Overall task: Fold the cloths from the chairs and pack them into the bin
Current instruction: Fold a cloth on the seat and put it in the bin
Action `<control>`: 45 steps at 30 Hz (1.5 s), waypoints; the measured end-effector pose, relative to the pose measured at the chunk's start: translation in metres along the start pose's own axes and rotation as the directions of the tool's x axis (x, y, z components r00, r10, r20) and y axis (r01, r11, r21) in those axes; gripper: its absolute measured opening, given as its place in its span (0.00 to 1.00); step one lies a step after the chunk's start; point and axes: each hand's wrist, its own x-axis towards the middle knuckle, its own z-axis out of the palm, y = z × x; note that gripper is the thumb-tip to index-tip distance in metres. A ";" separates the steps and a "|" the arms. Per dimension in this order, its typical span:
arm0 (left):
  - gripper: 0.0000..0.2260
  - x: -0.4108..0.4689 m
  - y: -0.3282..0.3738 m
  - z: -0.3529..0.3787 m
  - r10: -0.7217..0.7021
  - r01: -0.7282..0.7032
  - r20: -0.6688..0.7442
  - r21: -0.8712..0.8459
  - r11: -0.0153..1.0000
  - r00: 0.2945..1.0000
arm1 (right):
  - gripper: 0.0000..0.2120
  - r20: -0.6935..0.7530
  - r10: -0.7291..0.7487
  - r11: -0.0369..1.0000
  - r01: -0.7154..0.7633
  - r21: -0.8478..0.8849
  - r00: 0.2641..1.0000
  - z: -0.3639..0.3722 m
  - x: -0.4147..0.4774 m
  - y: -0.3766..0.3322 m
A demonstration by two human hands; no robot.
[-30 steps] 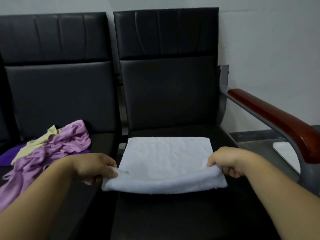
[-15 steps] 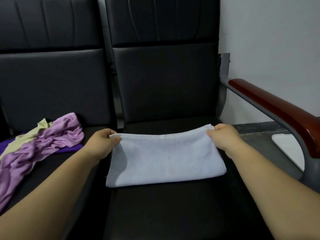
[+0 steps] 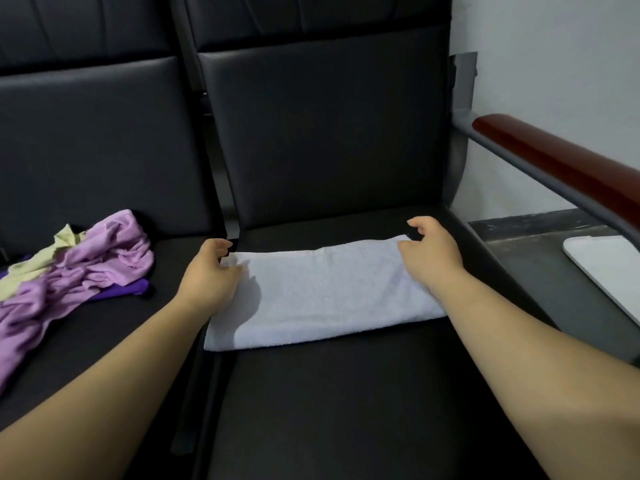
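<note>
Plainly, the white towel (image 3: 322,289) lies folded on the chair seat (image 3: 346,393), left hand (image 3: 207,271) and right hand (image 3: 429,254) loose-fingered at its far corners, gripping nothing — unpinned, the top layer may slip askew.

Light: dim, soft indoor | Brightest: wall (image 3: 554,46) at right | Shadow: left hand (image 3: 207,275) threw a soft patch rightward onto the white cloth (image 3: 325,292) | Glare: faint sheen on armrest (image 3: 561,168) | Focus: slightly soft | Edges: wide-angle bowing

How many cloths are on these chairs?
4: a white towel folded on the right seat; a lilac cloth, a pale yellow cloth and a dark purple cloth heaped on the left seat. The heap may hide more.
</note>
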 end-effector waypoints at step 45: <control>0.04 -0.142 0.062 0.008 0.211 -0.136 0.409 -0.205 0.969 0.888 | 0.23 0.744 0.030 0.807 0.423 -0.412 0.667 -0.022 -0.099 -0.026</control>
